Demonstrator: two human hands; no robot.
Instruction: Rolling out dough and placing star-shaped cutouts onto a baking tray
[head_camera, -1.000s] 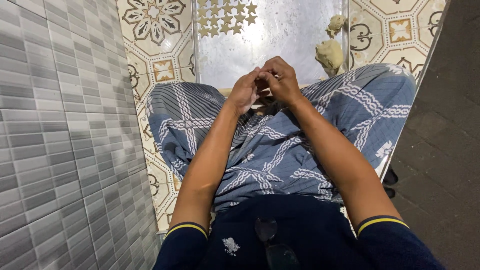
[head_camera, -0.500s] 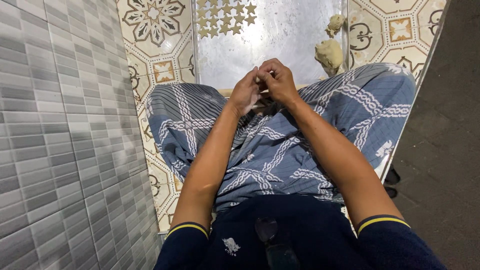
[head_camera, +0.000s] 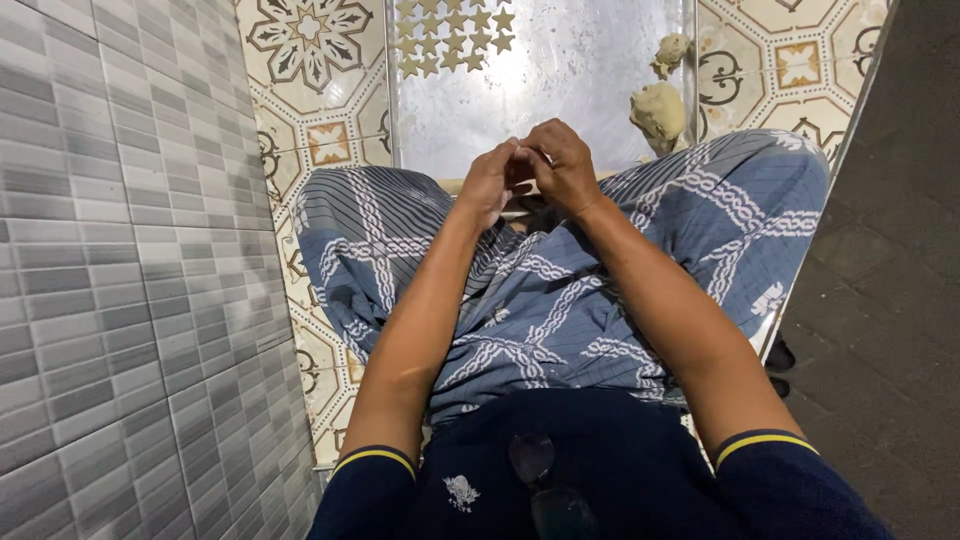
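Fingertips of the left hand (head_camera: 490, 183) and right hand (head_camera: 562, 165) meet, pinched narrowly over the near edge of the flat shiny metal tray (head_camera: 560, 90); what they hold is hidden. Probably shaping dough: work gently, near the pale dough lump (head_camera: 658, 108).

The left hand (head_camera: 490, 180) and right hand (head_camera: 565, 165) meet fingertip to fingertip above the near edge of the metal tray (head_camera: 560, 80), knees in patterned blue cloth (head_camera: 560, 300) rising on both sides beneath them. Ahead, the middle of the tray lies bare and open to a reach. Star-shaped dough pieces (head_camera: 450, 35) crowd its far left corner; two dough lumps (head_camera: 660, 105) sit against its right edge. A grey tiled wall (head_camera: 120, 270) closes the left side; on the right, dark pavement (head_camera: 890, 300) lies open
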